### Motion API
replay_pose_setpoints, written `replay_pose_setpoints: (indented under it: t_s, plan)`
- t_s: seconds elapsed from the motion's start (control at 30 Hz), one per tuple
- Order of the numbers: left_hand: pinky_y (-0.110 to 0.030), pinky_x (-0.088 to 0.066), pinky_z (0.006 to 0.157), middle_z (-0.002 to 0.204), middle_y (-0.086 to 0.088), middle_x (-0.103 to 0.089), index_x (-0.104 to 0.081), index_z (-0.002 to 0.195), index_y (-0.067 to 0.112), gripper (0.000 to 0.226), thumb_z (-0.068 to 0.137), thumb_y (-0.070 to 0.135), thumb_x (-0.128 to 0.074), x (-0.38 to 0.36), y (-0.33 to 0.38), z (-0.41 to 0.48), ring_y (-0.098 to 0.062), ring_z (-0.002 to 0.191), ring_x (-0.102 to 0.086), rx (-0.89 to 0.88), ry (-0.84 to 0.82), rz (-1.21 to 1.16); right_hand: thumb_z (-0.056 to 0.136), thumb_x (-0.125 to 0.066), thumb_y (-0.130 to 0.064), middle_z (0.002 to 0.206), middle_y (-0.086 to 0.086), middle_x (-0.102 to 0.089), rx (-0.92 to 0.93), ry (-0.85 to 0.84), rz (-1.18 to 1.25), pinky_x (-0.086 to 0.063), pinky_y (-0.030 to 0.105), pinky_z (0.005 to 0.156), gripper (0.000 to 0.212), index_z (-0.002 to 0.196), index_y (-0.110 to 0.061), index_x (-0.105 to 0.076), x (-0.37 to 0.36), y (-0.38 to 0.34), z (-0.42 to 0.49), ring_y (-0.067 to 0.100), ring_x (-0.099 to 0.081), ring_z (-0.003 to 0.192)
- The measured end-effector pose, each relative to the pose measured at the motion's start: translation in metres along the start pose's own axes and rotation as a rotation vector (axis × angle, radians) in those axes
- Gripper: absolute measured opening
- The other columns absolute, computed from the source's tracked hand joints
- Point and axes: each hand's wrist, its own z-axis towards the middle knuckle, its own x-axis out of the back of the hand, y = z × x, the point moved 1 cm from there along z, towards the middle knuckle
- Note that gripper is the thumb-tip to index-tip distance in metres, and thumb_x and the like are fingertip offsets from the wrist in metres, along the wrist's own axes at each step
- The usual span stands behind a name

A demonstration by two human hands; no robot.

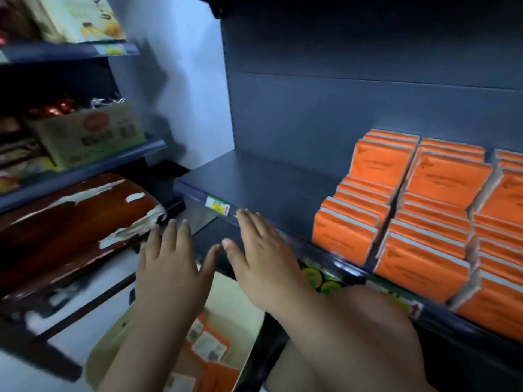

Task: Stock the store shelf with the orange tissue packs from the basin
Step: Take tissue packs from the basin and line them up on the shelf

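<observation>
Left grip, right grip: both flat.

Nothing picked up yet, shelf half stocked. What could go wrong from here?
1. The stocked orange packs stand on edge in leaning rows; sliding new ones in beside the leftmost row may topple it.
2. The front ones sit right at the shelf lip, so a nudge could push them off.
3. The loose packs lie jumbled in the basin; lifting several at once may drop some.
</observation>
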Motion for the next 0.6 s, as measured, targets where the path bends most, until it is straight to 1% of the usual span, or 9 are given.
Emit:
replay_pose_setpoints:
  t_s: [0.07,0.13,0.23,0.3,0.37,0.43,0.5,0.53,0.6]
  plan:
    - [-0.052,-0.024,0.124,0.165,-0.011,-0.035,-0.035,0.159,0.014,0.085,0.099,0.073,-0.025,-0.006,-0.026,-0.011,-0.034,0.156,-0.021,0.064,-0.063,0.030,0.107,-0.033,-0.052,0.169,0.004,-0.023,0.017,-0.076,-0.025,-0.017,0.037,0.126,0.068,0.162,-0.015,-0.022,-0.022,-0.016,0.002,0.021,-0.018,0.155]
    - [-0.049,-0.020,0.126,0.168,-0.009,-0.029,-0.029,0.161,0.015,0.084,0.098,0.071,-0.026,-0.015,-0.046,-0.022,-0.033,0.158,-0.015,0.119,-0.134,0.041,0.108,-0.031,-0.051,0.170,0.005,-0.021,0.020,-0.190,-0.048,-0.016,0.039,0.127,0.068,0.163,-0.013,-0.019,-0.045,-0.025,0.000,0.022,-0.014,0.157]
    - [-0.050,-0.021,0.127,0.168,-0.007,-0.030,-0.030,0.160,0.015,0.082,0.098,0.069,-0.031,-0.035,-0.070,-0.037,-0.033,0.157,-0.017,0.171,-0.216,0.005,0.108,-0.031,-0.052,0.170,0.007,-0.019,-0.052,-0.356,-0.060,-0.017,0.040,0.126,0.069,0.163,-0.013,-0.017,-0.078,-0.024,-0.005,0.024,-0.014,0.157]
    - [-0.051,-0.024,0.126,0.167,-0.007,-0.030,-0.030,0.160,0.016,0.080,0.099,0.068,-0.034,-0.052,-0.083,-0.048,-0.032,0.157,-0.018,0.208,-0.272,-0.026,0.106,-0.033,-0.054,0.168,0.008,-0.024,-0.120,-0.424,-0.044,-0.022,0.042,0.124,0.070,0.162,-0.013,-0.021,-0.100,-0.019,-0.006,0.026,-0.020,0.155]
    - [-0.054,-0.026,0.124,0.167,-0.006,-0.030,-0.030,0.159,0.018,0.077,0.101,0.067,-0.036,-0.067,-0.095,-0.058,-0.032,0.156,-0.020,0.262,-0.325,-0.048,0.104,-0.036,-0.055,0.162,0.010,-0.036,-0.209,-0.475,-0.021,-0.032,0.045,0.119,0.068,0.158,-0.014,-0.032,-0.123,-0.013,-0.010,0.029,-0.033,0.148]
    - [-0.055,-0.027,0.121,0.165,-0.007,-0.034,-0.034,0.157,0.018,0.072,0.102,0.064,-0.037,-0.084,-0.108,-0.067,-0.033,0.154,-0.025,0.325,-0.383,-0.089,0.103,-0.038,-0.056,0.152,0.012,-0.047,-0.259,-0.554,-0.069,-0.039,0.047,0.113,0.063,0.150,-0.014,-0.043,-0.146,-0.005,-0.017,0.033,-0.043,0.139]
    - [-0.054,-0.030,0.120,0.158,-0.009,-0.044,-0.040,0.152,0.017,0.070,0.100,0.064,-0.038,-0.109,-0.123,-0.073,-0.034,0.148,-0.036,0.377,-0.461,-0.143,0.103,-0.038,-0.054,0.144,0.012,-0.053,-0.274,-0.656,-0.147,-0.043,0.046,0.107,0.060,0.146,-0.014,-0.048,-0.165,0.002,-0.023,0.033,-0.050,0.132]
    - [-0.054,-0.035,0.118,0.151,-0.009,-0.050,-0.043,0.147,0.018,0.070,0.098,0.067,-0.038,-0.121,-0.129,-0.075,-0.034,0.142,-0.043,0.412,-0.506,-0.166,0.103,-0.040,-0.053,0.139,0.012,-0.056,-0.284,-0.699,-0.167,-0.046,0.045,0.104,0.057,0.143,-0.013,-0.051,-0.174,0.005,-0.024,0.033,-0.053,0.127]
    - [-0.052,-0.047,0.106,0.131,-0.009,-0.063,-0.053,0.135,0.019,0.070,0.092,0.073,-0.041,-0.147,-0.142,-0.078,-0.033,0.123,-0.058,0.507,-0.565,-0.251,0.103,-0.044,-0.048,0.127,0.010,-0.063,-0.300,-0.778,-0.182,-0.050,0.043,0.097,0.048,0.134,-0.014,-0.058,-0.192,0.009,-0.025,0.030,-0.061,0.114]
